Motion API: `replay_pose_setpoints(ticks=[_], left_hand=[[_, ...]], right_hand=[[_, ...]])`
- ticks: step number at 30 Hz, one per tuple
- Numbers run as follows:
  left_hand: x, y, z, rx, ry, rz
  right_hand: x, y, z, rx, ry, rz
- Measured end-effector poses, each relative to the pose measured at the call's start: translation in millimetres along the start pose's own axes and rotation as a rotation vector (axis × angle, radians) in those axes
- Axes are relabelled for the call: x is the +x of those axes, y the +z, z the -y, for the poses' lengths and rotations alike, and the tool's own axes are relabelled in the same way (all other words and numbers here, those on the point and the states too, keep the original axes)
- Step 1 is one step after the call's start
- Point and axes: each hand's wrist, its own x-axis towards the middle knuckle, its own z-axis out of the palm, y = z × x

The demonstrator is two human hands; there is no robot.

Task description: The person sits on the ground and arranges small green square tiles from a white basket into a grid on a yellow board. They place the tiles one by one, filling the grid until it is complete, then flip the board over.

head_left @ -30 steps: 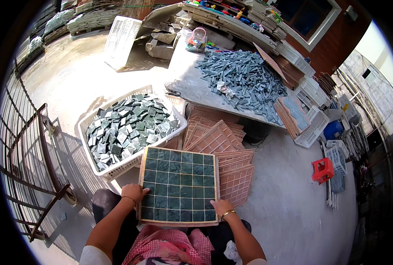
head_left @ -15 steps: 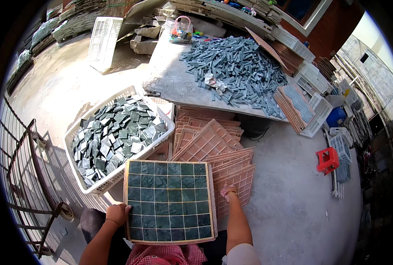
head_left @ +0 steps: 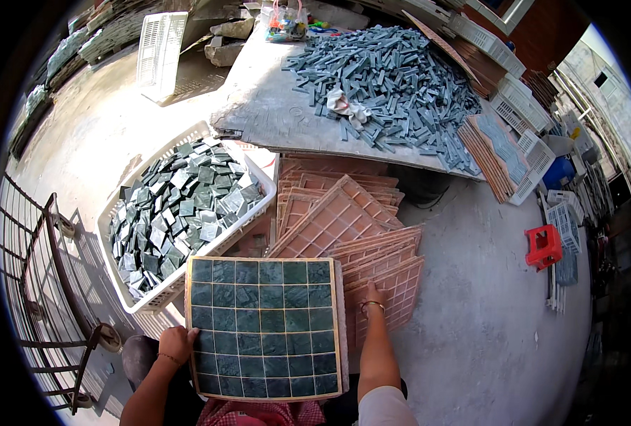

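A square grid tray of dark green stone tiles [head_left: 262, 326] rests over my lap, pale lines running between its tiles. My left hand [head_left: 177, 345] is closed on its left edge, the thumb lying over the rim. Beyond its right side, my right hand [head_left: 374, 295] grips the upper edge of an unfilled reddish-brown grid tray [head_left: 398, 291]; its fingertips are partly hidden. That tray leans at the front of a stack of similar trays [head_left: 330, 220]. A white plastic crate [head_left: 188, 266] to the left is heaped with loose green square tiles [head_left: 180, 206].
Ahead stands a table [head_left: 259, 106] bearing a heap of thin grey-blue stone strips [head_left: 401, 85] and a crumpled white glove or cloth [head_left: 347, 108]. A red stool [head_left: 542, 247] is on the right. A metal-barred cart [head_left: 60, 284] stands at left.
My right hand has moved slightly forward to the upper edge of the front brown tray. My left hand still holds the tiled tray, which has shifted slightly left. The view has tilted a little.
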Motion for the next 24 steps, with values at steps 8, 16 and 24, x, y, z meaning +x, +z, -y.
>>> replay_pose_setpoints(ticks=[8, 16, 24], left_hand=[[-2.2, 3.0, 5.5, -0.067, -0.001, -0.025], [10.5, 6.2, -12.7, -0.17, 0.08, -0.003], [-4.2, 21.8, 15.0, -0.291, 0.081, -0.127]], right_hand=[[-39.5, -30.5, 30.1, -0.201, -0.022, -0.244], [42.8, -106.8, -108.8, 0.069, 0.112, -0.447], [-58.7, -243.4, -45.1, 0.969, -0.032, -0.189]])
